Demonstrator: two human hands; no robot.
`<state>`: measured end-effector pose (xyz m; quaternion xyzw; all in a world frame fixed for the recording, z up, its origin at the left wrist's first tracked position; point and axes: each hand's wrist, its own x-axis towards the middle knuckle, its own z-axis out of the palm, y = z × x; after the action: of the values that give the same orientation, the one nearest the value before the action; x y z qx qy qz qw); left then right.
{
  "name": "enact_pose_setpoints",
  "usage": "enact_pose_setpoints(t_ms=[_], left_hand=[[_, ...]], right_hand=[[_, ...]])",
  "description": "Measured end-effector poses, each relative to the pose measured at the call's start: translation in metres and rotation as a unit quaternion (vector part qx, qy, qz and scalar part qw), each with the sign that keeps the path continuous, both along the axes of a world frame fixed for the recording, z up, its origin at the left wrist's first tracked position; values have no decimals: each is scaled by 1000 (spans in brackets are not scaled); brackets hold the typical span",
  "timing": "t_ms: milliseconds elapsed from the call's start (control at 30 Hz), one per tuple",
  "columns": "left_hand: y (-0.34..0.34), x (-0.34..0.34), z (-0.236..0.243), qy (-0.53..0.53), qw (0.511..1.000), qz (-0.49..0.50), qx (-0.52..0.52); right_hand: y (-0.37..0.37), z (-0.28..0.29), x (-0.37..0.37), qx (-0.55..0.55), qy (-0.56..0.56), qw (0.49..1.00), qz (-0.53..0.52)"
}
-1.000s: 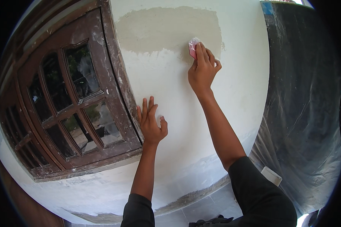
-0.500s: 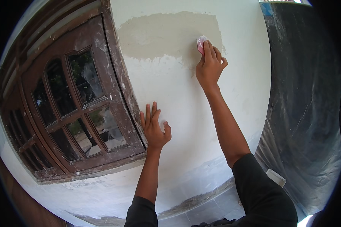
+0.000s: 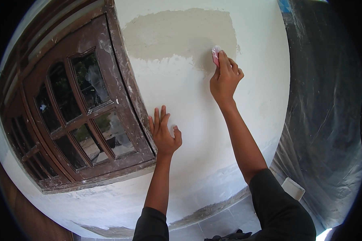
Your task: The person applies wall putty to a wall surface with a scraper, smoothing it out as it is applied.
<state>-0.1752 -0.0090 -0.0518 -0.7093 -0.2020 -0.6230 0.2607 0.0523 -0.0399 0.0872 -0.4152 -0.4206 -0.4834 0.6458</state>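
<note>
My right hand [image 3: 226, 82] pinches a small flat pink piece [image 3: 216, 56] smeared with white; its exact kind I cannot make out. That piece is against the lower right part of a beige-grey patch of filler [image 3: 177, 34] on the white wall [image 3: 189, 96]. The patch has a ragged lower edge. Lower and to the left, my left hand [image 3: 165, 136] rests on the wall with its fingers spread, holding nothing. It lies close beside the brown wooden window frame [image 3: 126, 86].
Dark translucent plastic sheeting [image 3: 326, 100] hangs along the right side. A white rectangular container [image 3: 293, 188] is low by the sheeting, near my right sleeve. Grey floor tiles [image 3: 223, 223] meet the wall's rough, stained base. The window's glass panes [image 3: 90, 80] fill the left.
My right hand has moved slightly down and to the right with the pink piece. The left hand stays in place on the wall, and the view has shifted a little.
</note>
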Motion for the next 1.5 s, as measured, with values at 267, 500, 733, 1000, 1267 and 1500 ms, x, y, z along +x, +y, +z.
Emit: enact_pose_setpoints(t_ms=[267, 500, 733, 1000, 1267, 1500], left_hand=[[-1, -4, -1, -7, 1000, 2, -7], [-26, 16, -39, -131, 982, -119, -63], [-68, 149, -109, -93, 956, -215, -174], [-141, 360, -231, -27, 892, -287, -349], [-229, 471, -379, 71, 782, -303, -540], [-281, 494, -498, 212, 683, -246, -655]], right_hand=[[19, -63, -64, -80, -70, 993, 42], [-52, -123, -63, -144, -140, 953, 228], [-96, -209, 99, -304, 261, 774, 491], [-188, -353, 282, -354, 485, 647, 469], [-302, -481, 389, -289, 668, 564, 389], [-385, -609, 416, -282, 738, 555, 259]])
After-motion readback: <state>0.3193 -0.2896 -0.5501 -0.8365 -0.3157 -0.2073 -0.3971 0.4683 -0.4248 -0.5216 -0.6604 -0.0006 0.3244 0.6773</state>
